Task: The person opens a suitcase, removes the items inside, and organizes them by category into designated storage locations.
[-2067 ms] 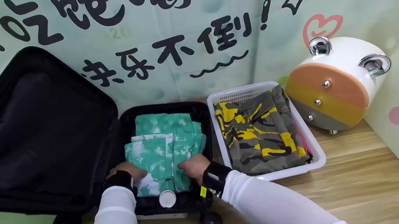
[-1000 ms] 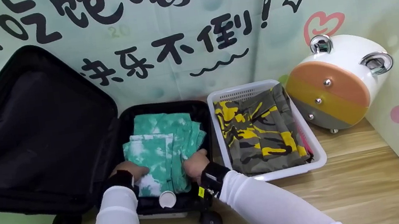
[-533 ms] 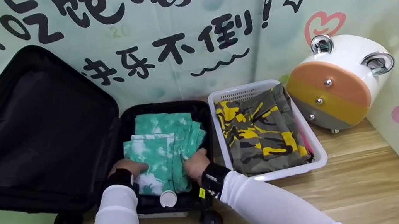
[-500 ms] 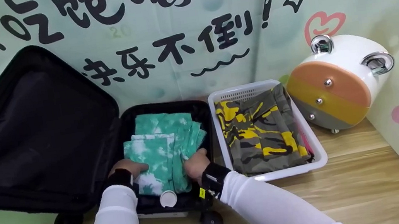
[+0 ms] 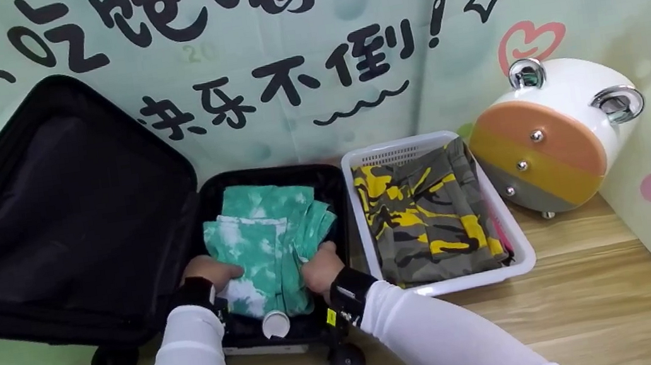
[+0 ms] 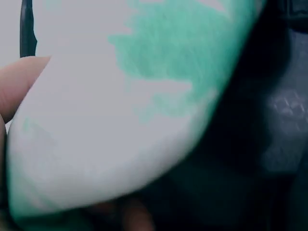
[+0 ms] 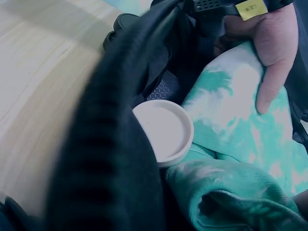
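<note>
Folded green-and-white tie-dye garments (image 5: 252, 250) lie in the right half of an opened black suitcase (image 5: 335, 184). My left hand (image 5: 215, 270) grips the left edge of the front garment; its thumb (image 7: 273, 89) lies on top in the right wrist view. In the left wrist view, blurred fingertips (image 6: 137, 216) show beneath the cloth. My right hand (image 5: 320, 270) pinches the bunched right edge of the same garment, its fingertips partly hidden. A round white shallow disc-like piece (image 7: 166, 130) sits at the suitcase's near edge, close to the cloth.
The suitcase lid (image 5: 61, 207) leans back on the left. Right of the suitcase stands a white basket (image 5: 527, 259) with folded yellow-and-grey camouflage clothing (image 5: 426, 219). A white drum-shaped object (image 5: 550, 151) with chrome handles stands behind it on the wooden surface (image 5: 602, 290).
My right hand shifted slightly right and away from me, and the garment's right edge bunched up. Lately the front garment's far left corner has tilted a little. Both hands keep their hold.
</note>
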Demonstrator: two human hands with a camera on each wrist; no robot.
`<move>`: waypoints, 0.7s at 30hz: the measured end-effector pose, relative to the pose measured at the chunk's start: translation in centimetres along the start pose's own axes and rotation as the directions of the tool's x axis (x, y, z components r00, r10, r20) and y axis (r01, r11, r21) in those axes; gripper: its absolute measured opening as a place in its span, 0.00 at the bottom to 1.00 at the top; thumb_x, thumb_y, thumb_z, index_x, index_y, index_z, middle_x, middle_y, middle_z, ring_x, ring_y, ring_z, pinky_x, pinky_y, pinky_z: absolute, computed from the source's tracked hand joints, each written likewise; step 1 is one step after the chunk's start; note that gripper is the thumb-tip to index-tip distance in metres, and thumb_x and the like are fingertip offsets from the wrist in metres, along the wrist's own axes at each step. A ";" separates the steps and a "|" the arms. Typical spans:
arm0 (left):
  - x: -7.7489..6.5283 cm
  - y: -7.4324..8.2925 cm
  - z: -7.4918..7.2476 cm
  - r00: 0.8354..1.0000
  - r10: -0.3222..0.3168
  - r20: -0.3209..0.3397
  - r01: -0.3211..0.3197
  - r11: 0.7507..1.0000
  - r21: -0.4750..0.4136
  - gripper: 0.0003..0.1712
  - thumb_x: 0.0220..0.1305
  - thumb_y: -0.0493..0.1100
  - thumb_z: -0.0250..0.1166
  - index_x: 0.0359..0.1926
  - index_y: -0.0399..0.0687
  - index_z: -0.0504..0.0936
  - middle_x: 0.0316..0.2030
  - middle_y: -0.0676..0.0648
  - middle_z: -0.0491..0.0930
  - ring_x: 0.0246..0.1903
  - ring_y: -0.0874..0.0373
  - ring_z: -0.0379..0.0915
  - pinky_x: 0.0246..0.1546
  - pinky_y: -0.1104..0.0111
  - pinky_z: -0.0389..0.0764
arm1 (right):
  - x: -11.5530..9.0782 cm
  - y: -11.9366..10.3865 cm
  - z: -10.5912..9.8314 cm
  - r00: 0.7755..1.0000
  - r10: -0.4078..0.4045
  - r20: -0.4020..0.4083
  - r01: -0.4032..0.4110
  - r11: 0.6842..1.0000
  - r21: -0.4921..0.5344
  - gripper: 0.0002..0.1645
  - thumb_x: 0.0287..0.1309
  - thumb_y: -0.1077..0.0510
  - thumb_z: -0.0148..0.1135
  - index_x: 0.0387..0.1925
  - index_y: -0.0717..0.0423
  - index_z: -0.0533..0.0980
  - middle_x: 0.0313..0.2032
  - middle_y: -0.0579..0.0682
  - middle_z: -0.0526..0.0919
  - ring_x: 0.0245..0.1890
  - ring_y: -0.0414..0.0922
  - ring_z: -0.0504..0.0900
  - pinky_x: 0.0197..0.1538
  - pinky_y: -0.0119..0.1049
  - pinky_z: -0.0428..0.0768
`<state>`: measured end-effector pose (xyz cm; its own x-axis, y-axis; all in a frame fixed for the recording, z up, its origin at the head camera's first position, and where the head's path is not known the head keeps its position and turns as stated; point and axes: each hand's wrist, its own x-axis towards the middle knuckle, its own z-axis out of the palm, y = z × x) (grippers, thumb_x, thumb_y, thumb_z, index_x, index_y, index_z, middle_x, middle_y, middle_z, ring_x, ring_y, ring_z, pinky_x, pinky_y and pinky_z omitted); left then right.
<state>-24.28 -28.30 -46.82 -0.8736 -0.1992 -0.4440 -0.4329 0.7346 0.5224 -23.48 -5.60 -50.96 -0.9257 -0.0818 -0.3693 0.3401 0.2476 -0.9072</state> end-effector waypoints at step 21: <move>-1.2 0.8 0.0 0.965 0.151 -0.216 -0.189 0.967 -0.168 0.33 0.59 0.39 0.59 0.66 0.28 0.72 0.59 0.30 0.78 0.51 0.41 0.75 0.55 0.54 0.78 | -0.5 -0.4 -0.3 0.977 -0.210 -0.033 0.207 0.975 -0.080 0.29 0.66 0.66 0.50 0.68 0.61 0.61 0.59 0.66 0.81 0.56 0.57 0.80 0.61 0.47 0.79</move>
<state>-23.63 -27.48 -45.83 -0.9562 -0.2214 -0.1917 -0.2908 0.6393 0.7119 -23.25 -5.36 -50.32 -0.9815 -0.0999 -0.1634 0.1266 0.3017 -0.9450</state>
